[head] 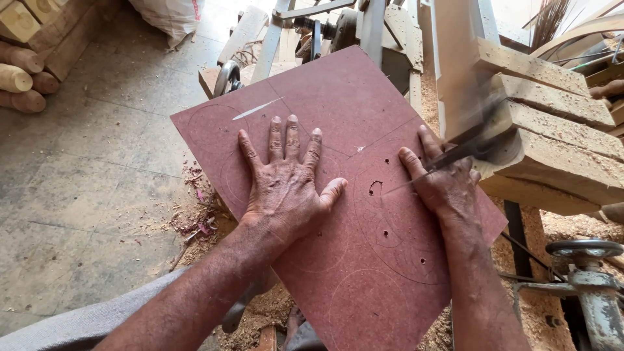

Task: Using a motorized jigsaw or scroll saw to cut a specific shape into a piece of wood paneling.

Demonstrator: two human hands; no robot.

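Reddish board (338, 195), scribed with circles and pierced by small holes, lying tilted across a sawdust-covered machine frame (364, 32). Your left hand (286, 185) presses flat on it, fingers spread and released. Your right hand (445, 182) rests at the board's right edge, fingers clenched around a thin dark tool (455, 155), blurred, beside stacked timber (552, 130).

One reddish board (338, 97), two hands, left (286, 188) and right (445, 188), four rounded logs (23, 78), one white sack (170, 16).
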